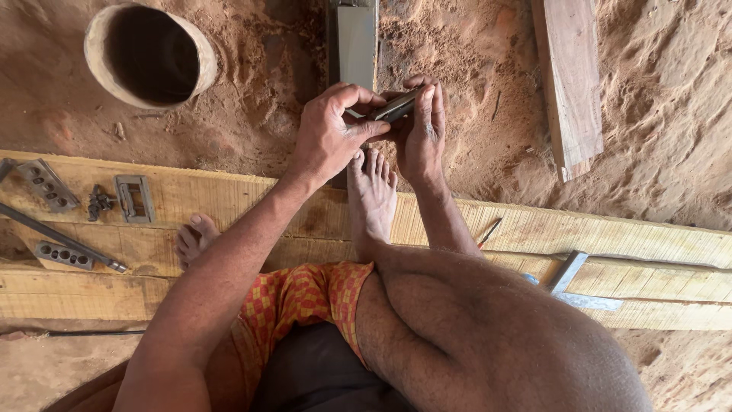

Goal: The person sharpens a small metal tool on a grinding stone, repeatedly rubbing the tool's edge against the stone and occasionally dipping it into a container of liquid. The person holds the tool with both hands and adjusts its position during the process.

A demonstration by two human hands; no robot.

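Both my hands meet over the sandy ground just beyond my bare right foot (371, 191). My left hand (329, 133) pinches one end of a small flat dark metal blade (396, 107). My right hand (422, 126) grips the other end of the same blade, fingers wrapped along its edge. Under the hands lies a long grey sharpening slab (356, 42) that runs away toward the top of the view. The blade's lower face is hidden by my fingers.
Pale wooden planks (213, 194) run across under my legs. On them at the left lie metal brackets (46, 183), a rectangular plate (134, 198) and a rod (61, 238). A clay pot (149, 55) sits top left, a board (568, 76) top right, a metal square (568, 278) at the right.
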